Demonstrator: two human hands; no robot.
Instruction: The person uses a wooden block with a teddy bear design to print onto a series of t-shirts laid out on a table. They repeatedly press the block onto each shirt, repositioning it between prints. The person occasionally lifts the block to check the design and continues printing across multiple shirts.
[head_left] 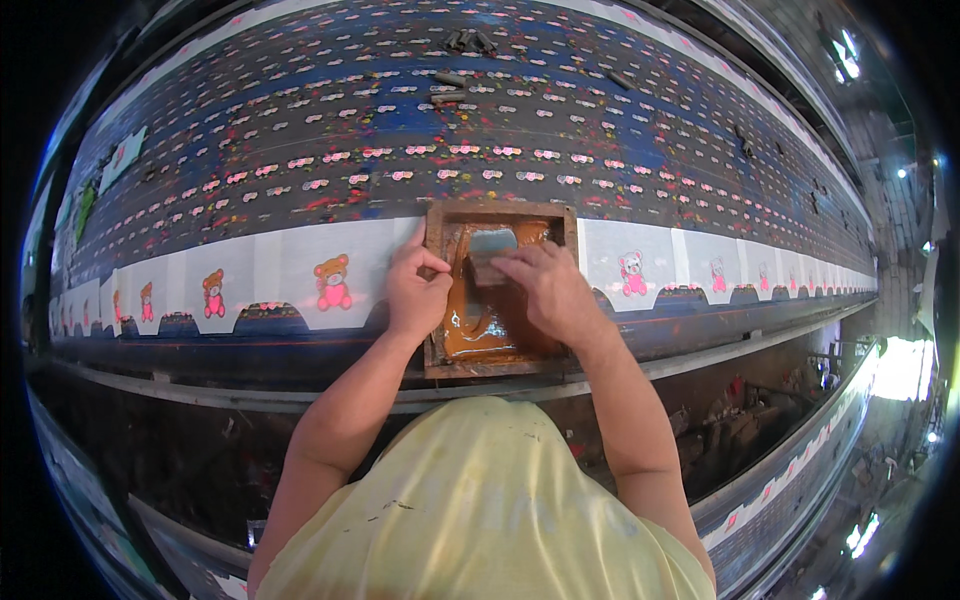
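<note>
In front of me a wooden screen-printing frame [571,235] lies on a row of white fabric pieces at the long table's near edge. Wet orange-brown ink [480,348] is smeared over its mesh, with a paler patch near the top. My right hand [565,300] reaches inside and grips a small brown squeegee [487,268], which touches the inked mesh. At the frame's left side, my left hand [412,295] is closed with curled fingers on the wooden rim. Left of the frame, a fabric piece bears a brown bear with pink [332,280]; on the right, a bear print [632,272] shows pink without brown.
The dark table [330,130] is dotted with rows of small pink-and-white prints. Several short dark bars [468,42] lie toward its far side. A metal rail [270,398] runs along the near edge. Another table with white pieces [780,480] stands at the lower right.
</note>
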